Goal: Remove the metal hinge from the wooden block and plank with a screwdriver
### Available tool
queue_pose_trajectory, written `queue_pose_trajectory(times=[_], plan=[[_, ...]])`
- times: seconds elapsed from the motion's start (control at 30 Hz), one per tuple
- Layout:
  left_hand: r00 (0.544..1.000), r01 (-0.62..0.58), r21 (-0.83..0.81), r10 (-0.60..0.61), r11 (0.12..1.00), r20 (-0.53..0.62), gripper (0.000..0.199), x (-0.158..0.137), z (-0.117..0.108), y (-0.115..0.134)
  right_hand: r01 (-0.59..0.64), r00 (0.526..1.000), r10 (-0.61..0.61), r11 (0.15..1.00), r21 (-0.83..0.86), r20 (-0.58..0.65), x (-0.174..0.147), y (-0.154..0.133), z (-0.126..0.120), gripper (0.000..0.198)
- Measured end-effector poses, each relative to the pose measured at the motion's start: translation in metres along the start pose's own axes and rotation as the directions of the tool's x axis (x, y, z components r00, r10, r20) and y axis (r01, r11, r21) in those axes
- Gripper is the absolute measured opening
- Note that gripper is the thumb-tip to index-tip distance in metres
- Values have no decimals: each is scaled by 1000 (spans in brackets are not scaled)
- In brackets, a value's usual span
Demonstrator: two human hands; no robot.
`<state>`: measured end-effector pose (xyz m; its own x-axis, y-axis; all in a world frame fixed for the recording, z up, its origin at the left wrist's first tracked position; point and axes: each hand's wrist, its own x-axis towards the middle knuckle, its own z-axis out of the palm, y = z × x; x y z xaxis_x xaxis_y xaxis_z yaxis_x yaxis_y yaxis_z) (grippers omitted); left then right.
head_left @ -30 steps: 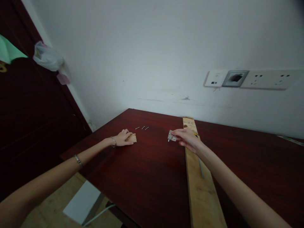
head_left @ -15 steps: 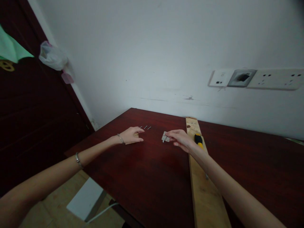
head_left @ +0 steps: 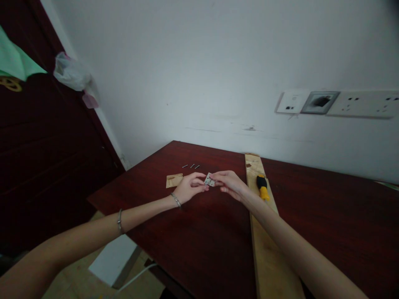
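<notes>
My right hand (head_left: pixel 230 182) pinches a small silver metal hinge (head_left: pixel 210 180) between thumb and fingers, just above the dark red table. From the left, my left hand (head_left: pixel 190 187) meets it, thumb and fingertips closed on the hinge's left edge. Screw holes show in the hinge's plate. Behind my left hand lies a small tan piece of wood or card (head_left: pixel 173 180). Three loose screws (head_left: pixel 192 166) rest on the table farther back.
A long wooden board (head_left: pixel 268 245) lies across the table, right of my hands, partly under my right forearm. A black-and-yellow screwdriver (head_left: pixel 262 187) is on it. The wall with sockets (head_left: pixel 321 102) rises behind the table (head_left: pixel 205 232). A white box (head_left: pixel 114 259) stands lower left.
My left hand has moved right, from over the tan piece to the hinge, uncovering that piece. My right hand has brought the hinge slightly left.
</notes>
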<state>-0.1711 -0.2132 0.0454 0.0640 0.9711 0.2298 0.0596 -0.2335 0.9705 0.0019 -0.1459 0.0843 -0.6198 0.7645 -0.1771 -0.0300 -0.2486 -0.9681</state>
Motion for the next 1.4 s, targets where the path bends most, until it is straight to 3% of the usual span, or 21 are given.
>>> queue_pose_trajectory(times=[0.23,0.67,0.8,0.93,1.0,1.07,1.2,1.3,1.4], plan=[[1000,-16,-41,16,999,2,42,-3,3,9,-7,1000,7,999,-33,-25,2,3,1,9],[989,121,-148,-131,982,-61,36,-6,4,4,8,997,-16,994,-110,-73,7,11,6,11],[987,115,13,-112,993,-119,31,-3,-3,0,-9,998,0,989,-145,-64,12,15,11,15],[962,-32,351,125,936,-244,15,1,-13,3,-50,997,37,979,-198,-70,20,21,15,15],[941,-39,393,166,919,-294,13,9,-24,5,-74,996,59,969,-237,-70,27,25,17,14],[931,18,394,129,919,-343,17,23,-42,5,-93,994,75,953,-288,-75,37,29,20,13],[879,289,611,48,737,-475,15,55,-94,-3,-111,990,66,910,-400,-125,61,36,29,12],[867,379,643,-13,665,-497,6,70,-132,-15,-99,988,31,880,-465,-151,79,40,37,15],[862,441,669,-75,598,-501,10,75,-155,-26,-87,987,3,851,-517,-159,88,43,42,18]])
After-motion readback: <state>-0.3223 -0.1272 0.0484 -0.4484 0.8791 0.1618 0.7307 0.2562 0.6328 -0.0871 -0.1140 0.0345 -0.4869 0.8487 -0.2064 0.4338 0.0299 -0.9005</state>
